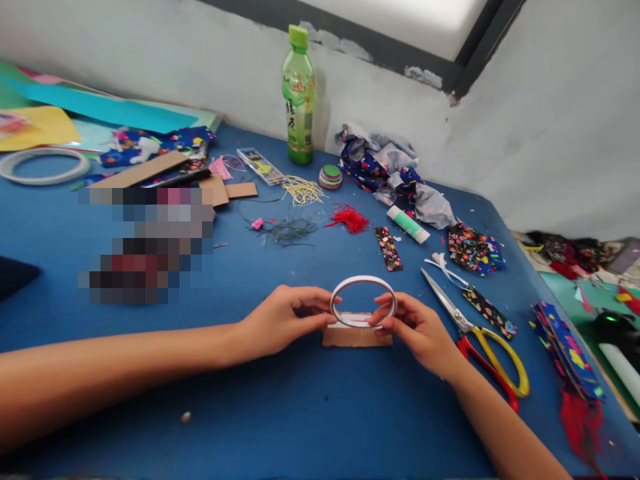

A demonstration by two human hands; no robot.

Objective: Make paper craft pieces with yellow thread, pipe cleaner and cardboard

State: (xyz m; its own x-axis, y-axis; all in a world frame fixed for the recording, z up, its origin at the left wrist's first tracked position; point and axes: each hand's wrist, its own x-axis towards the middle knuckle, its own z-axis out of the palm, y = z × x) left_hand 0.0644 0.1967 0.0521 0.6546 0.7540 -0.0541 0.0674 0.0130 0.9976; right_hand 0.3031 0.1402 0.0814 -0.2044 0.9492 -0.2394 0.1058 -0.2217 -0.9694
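Note:
My left hand [285,317] and my right hand [420,327] hold a thin white roll of tape [364,279] from both sides, its ring standing on edge. Fingers of both hands pinch the roll's lower sides. Just beneath it lies a small piece of brown cardboard [357,339] with white along its upper part, partly hidden by the roll and fingers. To the right of my right hand rest large scissors [463,323] with one red and one yellow handle, blades open. A floral fabric-covered strip [489,310] lies beside them.
Behind my hands are red threads [350,219], a glue tube [409,224], a floral strip [389,249] and yellow strings [303,191]. A green bottle [299,100] stands by the wall. A larger tape roll [45,179] lies far left; fabric pieces [567,350] lie right.

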